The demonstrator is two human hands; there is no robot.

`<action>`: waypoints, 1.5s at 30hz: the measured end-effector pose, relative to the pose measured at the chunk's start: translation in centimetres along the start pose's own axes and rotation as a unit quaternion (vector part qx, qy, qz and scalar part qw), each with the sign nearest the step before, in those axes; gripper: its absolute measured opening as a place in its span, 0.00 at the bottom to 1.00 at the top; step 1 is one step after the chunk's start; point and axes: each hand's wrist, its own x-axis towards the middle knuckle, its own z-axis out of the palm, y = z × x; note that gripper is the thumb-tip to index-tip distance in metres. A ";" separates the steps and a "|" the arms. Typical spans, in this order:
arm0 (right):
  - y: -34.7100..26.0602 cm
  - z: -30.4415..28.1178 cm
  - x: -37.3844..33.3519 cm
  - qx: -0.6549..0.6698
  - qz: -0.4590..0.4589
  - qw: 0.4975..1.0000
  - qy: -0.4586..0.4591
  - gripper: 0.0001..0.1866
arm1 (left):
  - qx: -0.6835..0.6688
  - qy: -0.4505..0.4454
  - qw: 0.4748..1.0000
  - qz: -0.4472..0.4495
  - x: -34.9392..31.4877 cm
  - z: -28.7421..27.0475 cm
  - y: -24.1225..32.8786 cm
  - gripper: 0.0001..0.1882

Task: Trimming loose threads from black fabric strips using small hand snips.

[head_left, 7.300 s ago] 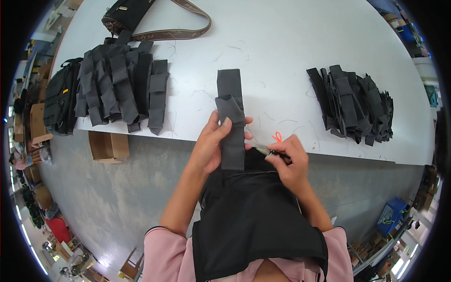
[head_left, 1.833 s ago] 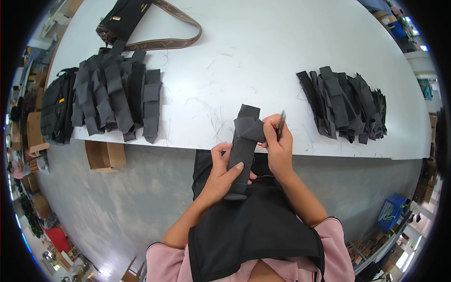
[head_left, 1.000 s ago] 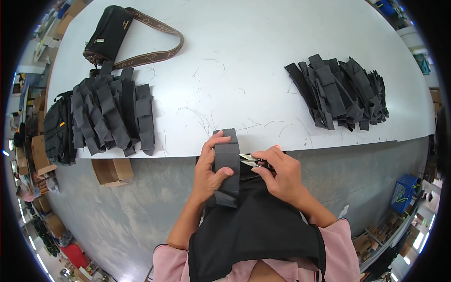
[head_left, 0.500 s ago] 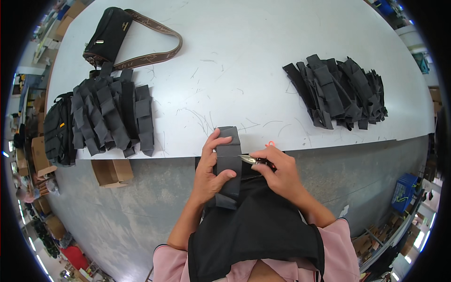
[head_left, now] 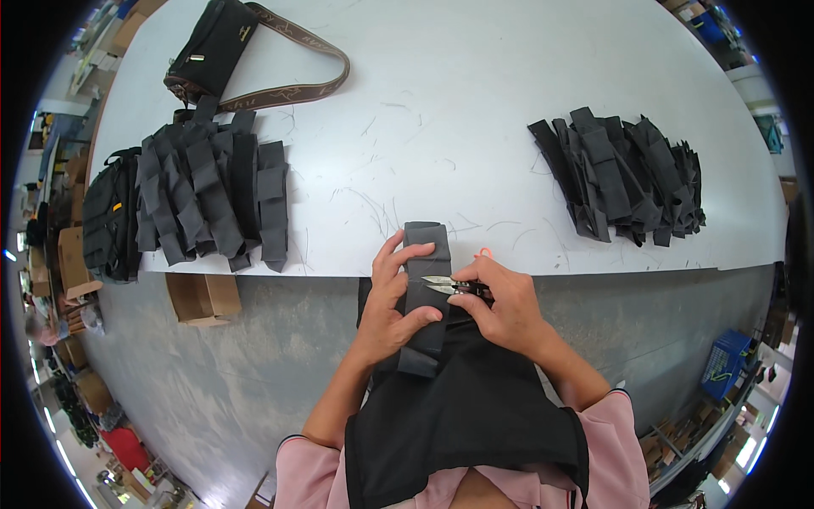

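My left hand (head_left: 394, 297) grips a dark grey fabric strip (head_left: 426, 327) with stitched folds, its fingers on the upper part and its thumb lower down. The strip runs from the table edge down over my black apron. Thread snips (head_left: 454, 287) with an orange finger loop sit in my right hand (head_left: 506, 304), pinched between thumb and fingers. Their two pointed blades are slightly apart and lie over the middle of the strip. Whether a thread is between the blades is too small to tell.
On the white table (head_left: 458, 102) lie a left pile of grey strips (head_left: 203, 191), a right pile of strips (head_left: 623, 178) and scattered thread ends. A black bag with a strap (head_left: 212, 51) and a black backpack (head_left: 110, 216) are at left. An open cardboard box (head_left: 203, 299) shows below the table edge.
The snips have moved from the strip's right edge to over its middle, with their blades now farther apart. The strip and left hand sit slightly farther right in view.
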 end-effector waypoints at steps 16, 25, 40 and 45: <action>-2.0 1.1 -2.7 -0.052 -0.132 0.990 0.014 0.22 | -0.246 0.164 0.899 -0.323 5.2 0.5 0.5 0.17; 1.2 2.2 -0.6 0.191 0.067 0.978 0.057 0.06 | -0.168 0.185 0.934 -0.256 1.0 0.0 -2.0 0.26; 1.0 2.1 -0.3 0.187 0.129 0.962 0.152 0.09 | -0.284 0.150 0.911 -0.257 1.1 1.2 2.1 0.04; 0.7 0.5 -0.8 -0.076 -0.048 0.986 0.141 0.15 | -0.299 0.144 0.904 -0.269 1.5 1.4 2.4 0.04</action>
